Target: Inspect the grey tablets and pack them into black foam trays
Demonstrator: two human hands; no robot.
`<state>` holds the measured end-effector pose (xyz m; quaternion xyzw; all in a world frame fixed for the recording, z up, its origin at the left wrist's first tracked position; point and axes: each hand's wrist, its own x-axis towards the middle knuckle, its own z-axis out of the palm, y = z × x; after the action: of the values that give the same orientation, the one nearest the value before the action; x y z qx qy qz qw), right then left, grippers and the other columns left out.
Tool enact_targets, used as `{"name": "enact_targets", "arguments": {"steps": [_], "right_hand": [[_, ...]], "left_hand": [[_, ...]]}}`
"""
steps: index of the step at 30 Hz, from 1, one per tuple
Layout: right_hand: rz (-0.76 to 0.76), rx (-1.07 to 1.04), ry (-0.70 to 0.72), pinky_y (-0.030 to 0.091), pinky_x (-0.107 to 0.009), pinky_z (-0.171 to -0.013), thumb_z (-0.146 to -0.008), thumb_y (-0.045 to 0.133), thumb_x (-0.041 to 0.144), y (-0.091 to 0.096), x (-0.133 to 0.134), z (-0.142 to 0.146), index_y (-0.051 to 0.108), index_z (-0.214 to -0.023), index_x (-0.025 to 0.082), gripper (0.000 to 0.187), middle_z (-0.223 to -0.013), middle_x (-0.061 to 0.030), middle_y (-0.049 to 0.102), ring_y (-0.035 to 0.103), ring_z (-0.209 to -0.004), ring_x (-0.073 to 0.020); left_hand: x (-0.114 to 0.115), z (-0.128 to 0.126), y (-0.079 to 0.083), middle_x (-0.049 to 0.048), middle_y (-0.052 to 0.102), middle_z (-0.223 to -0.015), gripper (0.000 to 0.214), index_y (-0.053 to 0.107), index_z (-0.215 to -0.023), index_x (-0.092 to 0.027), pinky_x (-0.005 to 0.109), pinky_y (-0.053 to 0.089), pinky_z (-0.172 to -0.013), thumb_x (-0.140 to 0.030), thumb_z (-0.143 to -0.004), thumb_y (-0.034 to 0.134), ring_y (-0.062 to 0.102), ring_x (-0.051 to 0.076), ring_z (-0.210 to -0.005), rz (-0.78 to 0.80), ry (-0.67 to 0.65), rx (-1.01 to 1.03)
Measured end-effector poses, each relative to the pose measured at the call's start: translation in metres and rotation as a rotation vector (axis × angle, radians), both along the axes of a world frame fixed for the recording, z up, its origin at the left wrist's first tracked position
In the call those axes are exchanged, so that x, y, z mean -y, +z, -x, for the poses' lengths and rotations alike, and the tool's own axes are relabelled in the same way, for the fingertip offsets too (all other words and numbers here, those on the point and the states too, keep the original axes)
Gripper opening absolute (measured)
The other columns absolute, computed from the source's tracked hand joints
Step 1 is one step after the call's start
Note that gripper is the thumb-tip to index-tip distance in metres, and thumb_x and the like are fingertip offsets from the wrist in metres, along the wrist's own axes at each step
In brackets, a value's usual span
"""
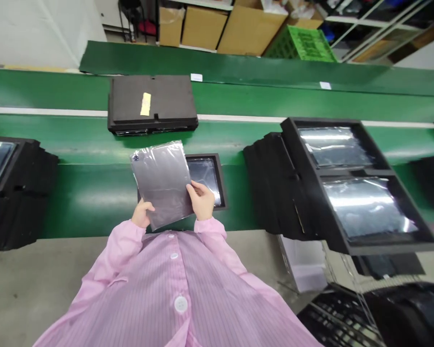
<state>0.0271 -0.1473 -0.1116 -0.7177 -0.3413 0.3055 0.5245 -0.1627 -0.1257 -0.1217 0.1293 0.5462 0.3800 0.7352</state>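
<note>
Both my hands hold a flat grey tablet-like panel wrapped in a clear plastic bag, tilted up over the green bench. My left hand grips its lower left corner with closed fingers. My right hand pinches its right edge. Just behind the panel, a black foam tray with a glossy screen in it lies on the green surface, partly hidden by the panel.
A stack of black foam trays with a yellow label sits on the green conveyor behind. More black trays with bagged screens stand at right, another stack at left. Cardboard boxes and a green crate line the back.
</note>
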Motion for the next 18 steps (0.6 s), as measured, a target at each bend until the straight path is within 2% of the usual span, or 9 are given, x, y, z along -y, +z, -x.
{"name": "enact_targets", "arguments": {"steps": [2,4,7,10,12,14,18], "right_hand": [[-0.145,0.168,-0.119,0.058,-0.039,-0.086,-0.078,0.069,0.042,0.01,0.005,0.0,0.074,-0.081,0.016,0.026,-0.089,-0.0103,0.076,0.072,-0.085,-0.0207],[-0.266,0.404,-0.135,0.057,-0.041,-0.088,-0.081,0.068,0.034,0.023,0.009,0.0,0.073,-0.074,0.02,0.016,-0.086,-0.0077,0.076,0.072,-0.085,-0.0204],[-0.381,0.588,-0.101,0.058,-0.04,-0.084,-0.083,0.069,0.022,0.046,0.013,0.005,0.073,-0.077,0.023,0.007,-0.083,-0.0052,0.076,0.072,-0.082,-0.0197],[-0.429,0.603,-0.015,0.06,-0.04,-0.082,-0.082,0.069,0.017,0.067,0.016,0.019,0.073,-0.079,0.025,0.009,-0.083,-0.0047,0.077,0.072,-0.083,-0.0205],[-0.432,0.553,0.105,0.06,-0.04,-0.082,-0.083,0.067,0.016,0.079,0.019,0.032,0.073,-0.079,0.025,0.012,-0.083,-0.0046,0.077,0.073,-0.084,-0.0209],[-0.423,0.434,0.285,0.061,-0.038,-0.081,-0.084,0.065,0.015,0.087,0.024,0.047,0.074,-0.08,0.025,0.014,-0.084,-0.0046,0.077,0.074,-0.085,-0.0208],[-0.501,0.137,0.78,0.061,-0.03,-0.081,-0.085,0.065,0.015,0.093,0.036,0.071,0.073,-0.079,0.024,0.013,-0.083,-0.0027,0.078,0.075,-0.084,-0.017]], "left_hand": [[0.003,-0.004,0.012,-0.0032,0.062,-0.061,0.041,0.057,-0.077,-0.017,0.028,0.046,-0.055,-0.009,-0.037,0.053,0.058,0.016,-0.056,-0.016,-0.035,0.058],[0.004,-0.005,0.022,-0.0033,0.06,-0.057,0.039,0.056,-0.074,-0.017,0.027,0.044,-0.054,-0.009,-0.037,0.052,0.058,0.017,-0.057,-0.029,-0.076,0.108],[0.003,-0.004,0.035,-0.0032,0.059,-0.056,0.037,0.055,-0.072,-0.017,0.026,0.042,-0.053,-0.009,-0.036,0.053,0.059,0.017,-0.057,-0.033,-0.096,0.139],[0.002,-0.004,0.045,-0.0026,0.061,-0.058,0.037,0.057,-0.073,-0.017,0.025,0.04,-0.05,-0.01,-0.037,0.053,0.055,0.014,-0.053,-0.076,-0.109,0.151],[0.001,-0.006,0.052,-0.0016,0.064,-0.062,0.037,0.059,-0.076,-0.016,0.025,0.041,-0.051,-0.01,-0.039,0.054,0.056,0.015,-0.055,-0.129,-0.148,0.161],[-0.001,-0.008,0.059,-0.0013,0.064,-0.063,0.034,0.06,-0.075,-0.016,0.024,0.041,-0.053,-0.011,-0.041,0.056,0.057,0.014,-0.058,-0.199,-0.196,0.148],[-0.007,-0.009,0.065,-0.004,0.058,-0.056,0.023,0.058,-0.066,-0.016,0.023,0.036,-0.052,-0.009,-0.044,0.059,0.048,0.01,-0.054,-0.3,-0.258,0.109]]}}
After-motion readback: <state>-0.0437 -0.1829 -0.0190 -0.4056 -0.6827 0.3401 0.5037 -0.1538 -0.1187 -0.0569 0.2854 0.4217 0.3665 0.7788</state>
